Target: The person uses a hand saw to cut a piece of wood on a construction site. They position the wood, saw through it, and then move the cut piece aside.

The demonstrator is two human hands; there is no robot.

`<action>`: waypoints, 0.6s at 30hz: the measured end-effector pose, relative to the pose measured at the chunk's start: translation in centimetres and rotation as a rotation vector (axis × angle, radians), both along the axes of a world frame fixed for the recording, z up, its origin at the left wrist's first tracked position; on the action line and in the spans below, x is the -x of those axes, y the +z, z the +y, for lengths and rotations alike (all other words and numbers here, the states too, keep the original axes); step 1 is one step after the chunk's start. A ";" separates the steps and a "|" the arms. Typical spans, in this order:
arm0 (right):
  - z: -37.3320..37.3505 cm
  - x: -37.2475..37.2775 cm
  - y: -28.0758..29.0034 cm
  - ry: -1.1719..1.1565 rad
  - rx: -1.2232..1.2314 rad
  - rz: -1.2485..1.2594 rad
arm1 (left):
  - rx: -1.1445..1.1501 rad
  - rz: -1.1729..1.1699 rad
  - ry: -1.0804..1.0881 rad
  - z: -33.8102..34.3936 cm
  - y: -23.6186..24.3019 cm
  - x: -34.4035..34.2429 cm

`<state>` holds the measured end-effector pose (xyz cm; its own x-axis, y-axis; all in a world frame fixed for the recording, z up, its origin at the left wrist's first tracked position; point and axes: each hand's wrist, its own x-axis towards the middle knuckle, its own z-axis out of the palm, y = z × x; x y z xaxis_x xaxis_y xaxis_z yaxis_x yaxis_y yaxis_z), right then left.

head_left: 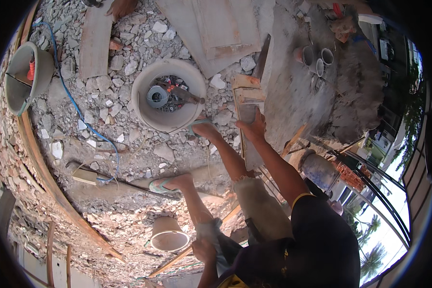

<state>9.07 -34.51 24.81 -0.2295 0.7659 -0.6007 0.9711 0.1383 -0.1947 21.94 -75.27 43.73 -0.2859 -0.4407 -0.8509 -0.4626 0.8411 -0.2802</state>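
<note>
My right hand (254, 126) is closed around a narrow grey-brown wooden board (247, 111) with rough wood strips across its far end. The board leans by my right leg, and its lower part is hidden behind my arm. My left hand (205, 250) rests against my left knee with its fingers curled. Whether it grips anything is unclear. In front of my sandalled feet stands a large grey bucket (137, 93). Inside it are a small round container (157, 96), a hammer-like tool (186, 95) and many small metal pieces, probably nails.
Broken rubble covers the ground. Far left, another bucket (45, 72) holds a red-handled tool; a blue cord (72, 98) runs nearby. Another person's hand (122, 7) touches a plank (96, 43). A metal bar (129, 185) lies by my left foot, an upturned bucket (165, 225) closer.
</note>
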 end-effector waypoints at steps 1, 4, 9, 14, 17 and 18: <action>0.2 0.3 -1.8 0.042 -0.076 -0.098 | -0.004 -0.003 0.006 0.2 0.0 0.0; 0.4 1.4 -6.6 0.193 -0.112 -0.046 | 0.002 -0.031 0.017 0.6 0.0 -0.1; 0.1 4.0 -11.9 0.331 -0.215 0.059 | 0.022 -0.063 0.005 1.5 -0.2 -0.2; 0.0 6.5 -14.6 0.306 -0.346 0.130 | 0.099 -0.068 -0.020 1.6 -0.7 -1.1; -0.2 6.9 -14.9 0.312 -0.349 0.062 | 0.101 -0.063 -0.003 1.0 -0.7 -2.0; -0.2 6.8 -14.8 0.335 -0.329 -0.037 | 0.066 -0.003 0.008 0.8 -0.7 -2.3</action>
